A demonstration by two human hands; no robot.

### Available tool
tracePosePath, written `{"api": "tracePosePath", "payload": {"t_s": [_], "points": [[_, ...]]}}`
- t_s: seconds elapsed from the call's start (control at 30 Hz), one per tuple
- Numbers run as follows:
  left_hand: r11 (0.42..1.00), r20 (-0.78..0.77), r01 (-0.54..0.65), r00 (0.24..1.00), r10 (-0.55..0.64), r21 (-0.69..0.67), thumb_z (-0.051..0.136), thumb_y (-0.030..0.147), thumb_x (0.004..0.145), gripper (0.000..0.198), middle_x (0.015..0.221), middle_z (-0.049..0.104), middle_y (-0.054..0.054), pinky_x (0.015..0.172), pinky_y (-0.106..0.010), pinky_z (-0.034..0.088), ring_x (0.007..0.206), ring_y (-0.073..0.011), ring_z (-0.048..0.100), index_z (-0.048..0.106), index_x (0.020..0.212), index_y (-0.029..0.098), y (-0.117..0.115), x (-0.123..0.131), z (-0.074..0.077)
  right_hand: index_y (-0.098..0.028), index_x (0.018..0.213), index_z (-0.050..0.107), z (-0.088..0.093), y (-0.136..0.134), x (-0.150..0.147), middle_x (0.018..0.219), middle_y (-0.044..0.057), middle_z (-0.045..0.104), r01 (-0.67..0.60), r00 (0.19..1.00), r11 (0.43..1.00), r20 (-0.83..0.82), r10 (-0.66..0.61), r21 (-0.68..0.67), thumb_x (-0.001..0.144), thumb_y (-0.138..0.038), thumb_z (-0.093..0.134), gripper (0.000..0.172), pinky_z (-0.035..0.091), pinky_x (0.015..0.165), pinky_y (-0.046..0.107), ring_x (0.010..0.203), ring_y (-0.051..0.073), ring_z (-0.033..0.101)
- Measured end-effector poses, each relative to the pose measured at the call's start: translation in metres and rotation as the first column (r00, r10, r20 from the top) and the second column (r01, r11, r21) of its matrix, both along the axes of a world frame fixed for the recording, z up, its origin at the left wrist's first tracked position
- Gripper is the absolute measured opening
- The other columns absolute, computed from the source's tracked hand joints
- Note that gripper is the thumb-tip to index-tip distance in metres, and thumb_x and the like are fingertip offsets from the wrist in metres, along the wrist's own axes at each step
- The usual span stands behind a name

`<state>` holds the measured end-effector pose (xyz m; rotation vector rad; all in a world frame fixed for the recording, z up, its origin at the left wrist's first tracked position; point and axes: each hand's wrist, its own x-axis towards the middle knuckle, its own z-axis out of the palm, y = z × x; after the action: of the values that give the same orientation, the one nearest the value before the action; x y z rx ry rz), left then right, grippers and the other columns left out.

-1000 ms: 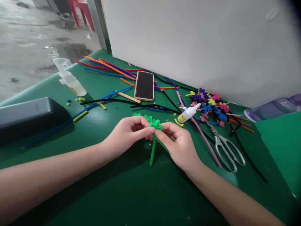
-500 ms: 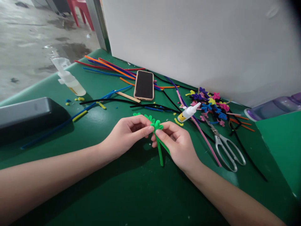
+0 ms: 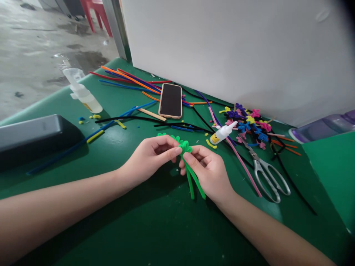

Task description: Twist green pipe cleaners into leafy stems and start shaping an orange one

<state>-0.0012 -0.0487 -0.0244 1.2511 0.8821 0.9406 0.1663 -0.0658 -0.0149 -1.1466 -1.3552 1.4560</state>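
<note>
Between my hands is a green pipe cleaner bent into small petal-like loops, with two straight ends hanging down toward me. My left hand pinches the looped part between thumb and fingertips. Just below the loops, my right hand grips it with thumb and forefinger. More green loops peek out behind my left fingers, partly covered by them. A small white glue bottle with a yellow label lies beyond my right hand. Metal scissors rest to the right of that hand, blades pointing away.
A phone lies among colored pipe cleaners at the back. Pipe-cleaner flowers are heaped at the right, near a purple bottle. On the left stand a spray bottle and a dark box. A white panel borders the table.
The two straight ends of the green pipe cleaner show more fully below my right hand, and the right-hand one has swung into view. Both hands keep their hold in nearly the same place.
</note>
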Motion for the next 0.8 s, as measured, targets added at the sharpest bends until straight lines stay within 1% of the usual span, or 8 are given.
{"api": "tracePosePath", "payload": {"t_s": [0.13,0.23,0.37,0.43,0.53,0.63,0.73,0.8], "points": [[1.000,0.018,0.026,0.999,-0.026,-0.002,0.062,0.025,0.081,0.010,0.070,0.059,0.002,0.063,-0.025,0.048,0.063,-0.0120,0.061,0.062,0.080,0.015,-0.0005,0.0006,0.0014,-0.018,0.084,0.062,0.0002,-0.0004,-0.0014,0.071,-0.001,0.065,-0.033,0.999,0.999,-0.036,0.032,-0.024,0.085,-0.030,0.058,0.013,0.055,0.062,0.025,0.060,0.011,0.064],[0.999,-0.023,-0.041,0.999,0.042,0.025,0.063,0.026,0.081,0.017,0.065,0.057,0.003,0.059,-0.022,0.046,0.059,-0.0098,0.059,0.060,0.069,0.015,-0.0009,0.0000,0.0017,-0.018,0.086,0.062,-0.0011,-0.0003,-0.0003,0.076,0.001,0.067,-0.051,0.999,0.998,-0.017,0.051,-0.038,0.082,-0.031,0.062,0.013,0.056,0.068,0.027,0.069,0.013,0.066],[0.982,-0.081,-0.181,0.979,0.184,0.046,0.064,0.028,0.080,0.020,0.061,0.057,0.004,0.059,-0.018,0.043,0.060,-0.0074,0.054,0.059,0.066,0.015,0.0008,-0.0010,0.0007,-0.020,0.088,0.062,-0.0037,0.0011,0.0026,0.086,0.002,0.069,-0.034,0.990,0.998,0.141,0.028,0.043,0.071,-0.030,0.073,0.023,0.056,0.071,0.028,0.079,0.017,0.067],[0.976,-0.081,-0.217,0.972,0.219,0.034,0.063,0.029,0.080,0.020,0.061,0.058,0.004,0.059,-0.017,0.043,0.060,-0.0073,0.055,0.059,0.067,0.016,0.0017,-0.0008,0.0001,-0.020,0.087,0.066,-0.0045,0.0015,0.0039,0.085,0.002,0.071,-0.040,0.969,0.993,0.248,0.011,0.110,0.073,-0.028,0.071,0.017,0.055,0.070,0.027,0.078,0.017,0.067],[0.979,-0.060,-0.203,0.977,0.204,0.021,0.064,0.029,0.080,0.015,0.064,0.062,0.004,0.061,-0.018,0.045,0.062,-0.0084,0.058,0.061,0.072,0.017,0.0024,-0.0003,-0.0004,-0.021,0.088,0.069,-0.0050,0.0011,0.0052,0.084,0.002,0.072,-0.033,0.944,0.980,0.329,-0.033,0.195,0.079,-0.026,0.064,0.011,0.055,0.070,0.027,0.077,0.016,0.068],[0.988,-0.074,-0.149,0.986,0.151,0.029,0.068,0.025,0.076,0.009,0.068,0.066,0.003,0.062,-0.018,0.047,0.065,-0.0101,0.061,0.065,0.076,0.017,0.0025,-0.0006,-0.0007,-0.020,0.090,0.069,-0.0042,0.0006,0.0056,0.086,0.002,0.072,-0.022,0.947,0.972,0.317,-0.055,0.235,0.082,-0.025,0.061,0.012,0.055,0.072,0.026,0.080,0.016,0.068],[0.992,-0.139,-0.117,0.983,0.123,0.051,0.067,0.028,0.076,0.011,0.072,0.069,0.002,0.065,-0.020,0.048,0.069,-0.0126,0.063,0.067,0.075,0.017,0.0028,-0.0017,-0.0010,-0.021,0.089,0.068,-0.0019,0.0011,0.0056,0.086,0.001,0.071,-0.035,0.947,0.951,0.314,-0.067,0.308,0.083,-0.023,0.059,0.011,0.054,0.073,0.026,0.080,0.015,0.067],[0.991,-0.175,-0.118,0.976,0.127,0.059,0.065,0.031,0.078,0.016,0.072,0.070,0.000,0.065,-0.022,0.049,0.069,-0.0139,0.063,0.068,0.076,0.016,0.0031,-0.0022,-0.0010,-0.021,0.086,0.068,-0.0002,0.0020,0.0057,0.084,0.001,0.068,-0.050,0.937,0.919,0.338,-0.093,0.390,0.083,-0.020,0.059,0.010,0.052,0.072,0.027,0.078,0.014,0.065]]}}
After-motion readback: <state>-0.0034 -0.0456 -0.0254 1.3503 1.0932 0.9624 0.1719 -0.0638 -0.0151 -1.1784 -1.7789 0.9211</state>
